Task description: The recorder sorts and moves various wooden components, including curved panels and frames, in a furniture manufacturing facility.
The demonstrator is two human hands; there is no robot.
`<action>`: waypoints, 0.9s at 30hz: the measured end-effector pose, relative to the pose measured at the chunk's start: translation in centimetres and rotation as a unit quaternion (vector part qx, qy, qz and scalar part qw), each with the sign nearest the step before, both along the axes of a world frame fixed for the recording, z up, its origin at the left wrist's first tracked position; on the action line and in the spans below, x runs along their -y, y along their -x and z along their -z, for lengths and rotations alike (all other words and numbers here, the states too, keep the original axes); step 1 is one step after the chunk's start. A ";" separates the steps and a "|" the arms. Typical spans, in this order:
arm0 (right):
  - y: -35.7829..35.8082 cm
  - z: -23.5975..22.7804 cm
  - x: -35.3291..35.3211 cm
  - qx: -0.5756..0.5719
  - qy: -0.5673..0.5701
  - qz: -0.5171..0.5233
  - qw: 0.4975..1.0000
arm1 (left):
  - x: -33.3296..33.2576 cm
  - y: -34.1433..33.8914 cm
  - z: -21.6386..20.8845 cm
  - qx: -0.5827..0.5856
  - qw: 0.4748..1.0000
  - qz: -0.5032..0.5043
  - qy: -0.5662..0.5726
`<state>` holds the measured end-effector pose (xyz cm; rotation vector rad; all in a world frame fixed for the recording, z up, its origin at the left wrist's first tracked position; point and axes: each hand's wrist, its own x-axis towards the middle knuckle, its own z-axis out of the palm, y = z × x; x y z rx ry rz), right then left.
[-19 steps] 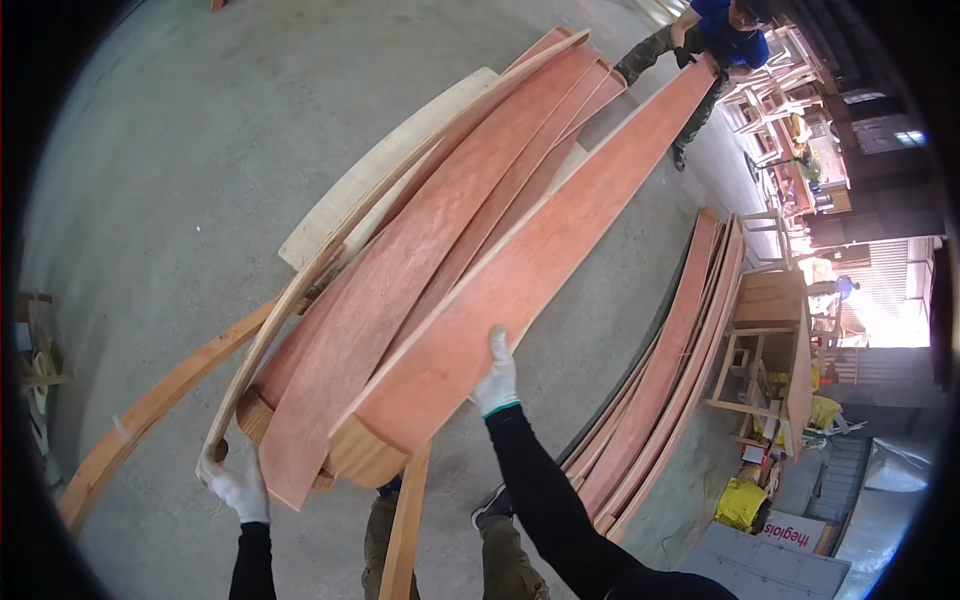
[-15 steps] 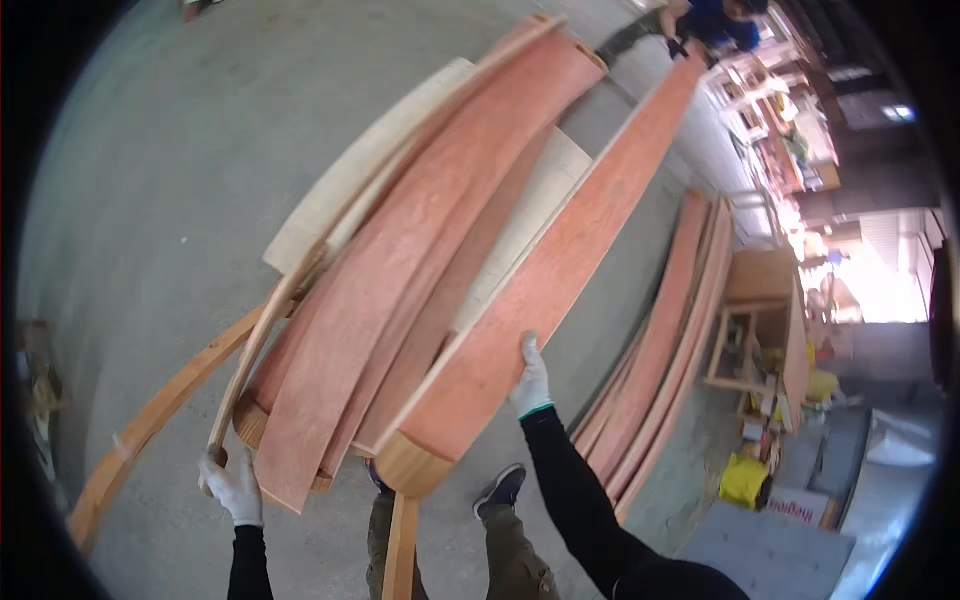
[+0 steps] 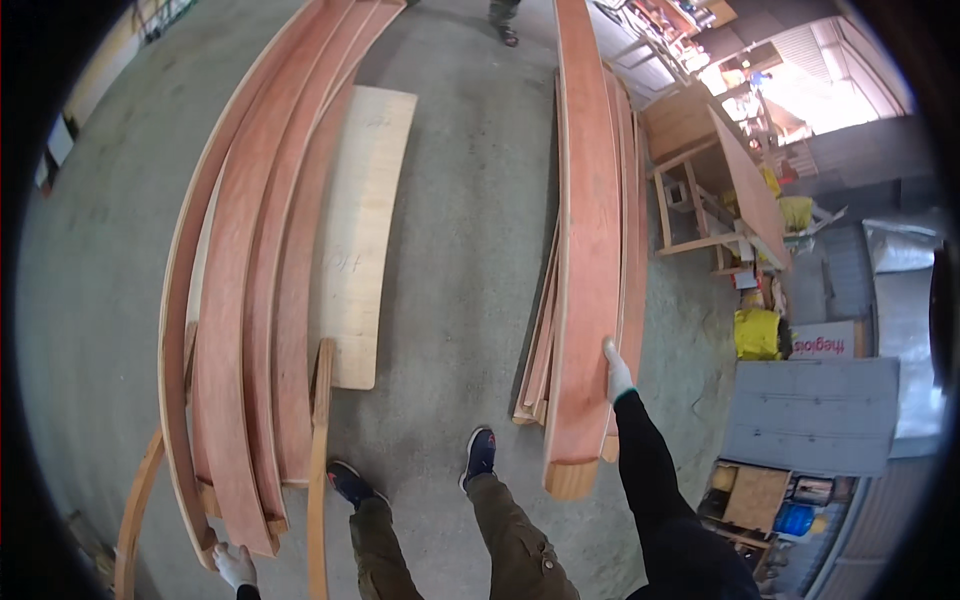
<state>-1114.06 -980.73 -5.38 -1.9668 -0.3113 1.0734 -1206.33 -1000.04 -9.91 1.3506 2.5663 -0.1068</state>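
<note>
My right hand (image 3: 618, 371), in a white glove, grips the right edge of a long reddish wooden panel (image 3: 588, 250). Its thumb lies on the panel's face and its other fingers are hidden. The panel has a pale wooden block at its near end and lies over a stack of similar panels (image 3: 632, 260). At lower left, my gloved left hand (image 3: 236, 566) holds the near end of a thin curved board (image 3: 176, 400), fingers partly hidden. This board stands on edge along the left side of several curved reddish panels (image 3: 232, 330).
A pale plywood sheet (image 3: 362, 250) lies beside the left panels. Two wooden strips, a straight one (image 3: 319, 470) and a curved one (image 3: 138, 510), extend toward me. A wooden frame table (image 3: 700, 190) and a yellow bag (image 3: 758, 333) stand at right. Another person's leg (image 3: 504, 18) shows at the far end.
The panel in my right hand has swung right, from between the stacks to over the right stack. My left hand keeps hold of the curved board. The view has turned.
</note>
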 end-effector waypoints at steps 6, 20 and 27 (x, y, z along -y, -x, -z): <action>-11.2 1.8 10.6 0.035 -0.008 0.093 0.995 | -2.1 -6.0 -2.3 0.021 0.998 -0.014 0.060; -39.1 8.7 19.5 0.327 0.467 -0.132 0.811 | -6.0 -14.5 -12.8 -0.049 0.990 -0.035 0.124; -19.7 5.7 19.2 0.471 0.367 -0.333 0.729 | -2.0 -6.9 -10.3 0.071 0.966 -0.249 -0.006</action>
